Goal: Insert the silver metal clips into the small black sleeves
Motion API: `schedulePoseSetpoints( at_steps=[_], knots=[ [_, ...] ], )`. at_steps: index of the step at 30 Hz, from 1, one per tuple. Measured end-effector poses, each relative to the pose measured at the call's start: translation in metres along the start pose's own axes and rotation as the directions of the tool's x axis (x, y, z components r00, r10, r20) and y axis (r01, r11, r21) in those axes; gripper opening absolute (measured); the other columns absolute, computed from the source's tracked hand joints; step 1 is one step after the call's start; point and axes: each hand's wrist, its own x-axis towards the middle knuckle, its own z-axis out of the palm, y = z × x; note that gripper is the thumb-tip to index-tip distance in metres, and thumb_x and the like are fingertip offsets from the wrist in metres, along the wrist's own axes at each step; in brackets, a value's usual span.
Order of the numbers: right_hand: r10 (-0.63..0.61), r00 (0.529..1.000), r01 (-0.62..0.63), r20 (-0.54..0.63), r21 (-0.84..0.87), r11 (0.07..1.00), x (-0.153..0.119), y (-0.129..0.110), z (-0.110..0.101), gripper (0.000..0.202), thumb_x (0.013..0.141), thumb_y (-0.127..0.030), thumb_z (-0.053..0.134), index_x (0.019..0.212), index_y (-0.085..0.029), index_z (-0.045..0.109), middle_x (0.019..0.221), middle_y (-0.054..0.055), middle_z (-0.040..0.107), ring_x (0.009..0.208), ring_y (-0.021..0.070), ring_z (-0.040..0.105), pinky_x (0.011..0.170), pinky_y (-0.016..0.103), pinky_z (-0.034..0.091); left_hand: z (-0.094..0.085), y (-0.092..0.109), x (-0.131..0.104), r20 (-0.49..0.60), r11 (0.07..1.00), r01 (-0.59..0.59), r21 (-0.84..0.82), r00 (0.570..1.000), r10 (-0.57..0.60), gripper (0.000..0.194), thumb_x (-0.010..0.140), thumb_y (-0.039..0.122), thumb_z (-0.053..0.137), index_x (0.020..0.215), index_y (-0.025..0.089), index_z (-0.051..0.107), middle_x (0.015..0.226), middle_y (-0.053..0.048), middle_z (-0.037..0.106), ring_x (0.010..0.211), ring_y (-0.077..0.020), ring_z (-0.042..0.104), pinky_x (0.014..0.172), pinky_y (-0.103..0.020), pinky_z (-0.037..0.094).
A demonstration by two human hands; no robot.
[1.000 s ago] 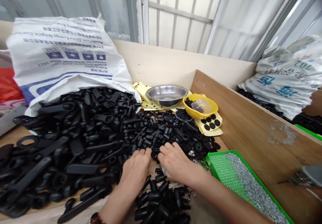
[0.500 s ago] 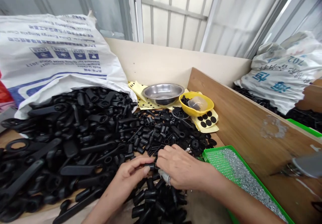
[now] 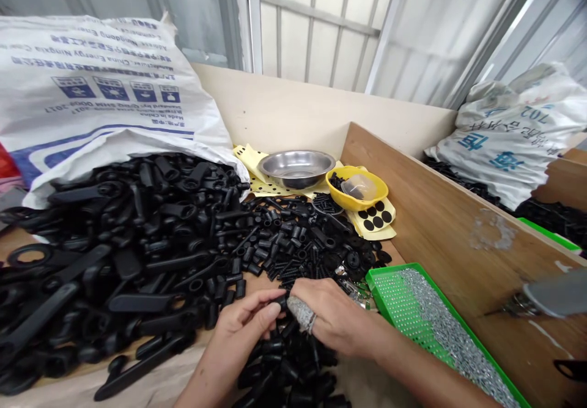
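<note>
My left hand (image 3: 245, 328) pinches a small black plastic part (image 3: 283, 302) between thumb and forefinger. Pressed close against that part from the right is my right hand (image 3: 337, 316), its fingers curled in. Grey wrapping covers its thumb, with a ring-like band beside it. Whatever the right fingers grip is hidden behind the hand. Below both hands lies a heap of black tubular plastic parts (image 3: 288, 371). Just beyond them are small black sleeves (image 3: 261, 252) and black screws (image 3: 293, 267), spread loosely on the table.
Large black handles (image 3: 142, 303) pile up left, spilling from a white sack (image 3: 123, 65). A green tray (image 3: 389, 270) of silver pins stands right, beside a wooden divider (image 3: 426, 212). Behind are a steel bowl (image 3: 298, 178), a yellow basket (image 3: 362, 199) and black-dot sticker sheets (image 3: 378, 230). A grey tool (image 3: 554, 298) juts in right.
My right hand has turned, bringing its wrapped thumb up to the part. Both hands stay together, and the view has shifted slightly.
</note>
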Motion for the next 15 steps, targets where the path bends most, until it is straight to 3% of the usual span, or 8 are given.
schedulePoseSetpoints(
  at_steps=[3,8,11,15],
  knots=[
    [0.087,0.996,-0.085,-0.004,0.184,0.979,0.000,0.004,0.005,0.018,0.086,-0.015,0.037,0.069,-0.018,0.042,0.068,-0.003,0.046,0.065,0.0099,0.043,0.060,0.020,0.032,0.000,0.000,-0.001,-0.014,0.974,-0.163,0.155,0.986,0.167,0.017,0.074,0.025,0.061,0.087,0.021,0.072,0.073,0.000,0.071,0.063,-0.0159,0.061,0.058,-0.023,0.049],
    [0.238,0.968,-0.247,0.085,0.509,0.824,0.001,0.012,0.017,0.019,0.084,-0.018,0.036,0.068,-0.017,0.048,0.057,-0.004,0.043,0.055,0.0092,0.043,0.051,0.019,0.030,0.001,0.007,-0.006,0.083,0.853,-0.435,0.287,0.899,0.431,0.019,0.077,0.016,0.059,0.088,0.025,0.070,0.091,0.000,0.072,0.086,-0.0176,0.065,0.079,-0.023,0.048],
    [0.206,0.978,-0.191,0.007,0.410,0.892,-0.001,0.008,0.018,0.022,0.085,-0.018,0.036,0.066,-0.017,0.044,0.058,-0.004,0.043,0.058,0.0089,0.041,0.053,0.020,0.029,0.002,0.008,-0.008,0.076,0.839,-0.456,0.299,0.887,0.455,0.019,0.078,0.016,0.058,0.089,0.025,0.070,0.090,-0.001,0.072,0.085,-0.0177,0.065,0.078,-0.023,0.048],
    [0.142,0.987,-0.133,-0.075,0.111,0.985,-0.007,0.001,0.015,0.018,0.085,-0.014,0.038,0.068,-0.018,0.037,0.066,-0.004,0.045,0.060,0.0094,0.039,0.056,0.021,0.028,0.005,0.010,-0.010,0.006,0.910,-0.320,0.264,0.944,0.331,0.016,0.076,0.021,0.059,0.085,0.025,0.072,0.082,0.000,0.073,0.079,-0.0193,0.066,0.073,-0.025,0.050]
  ],
)
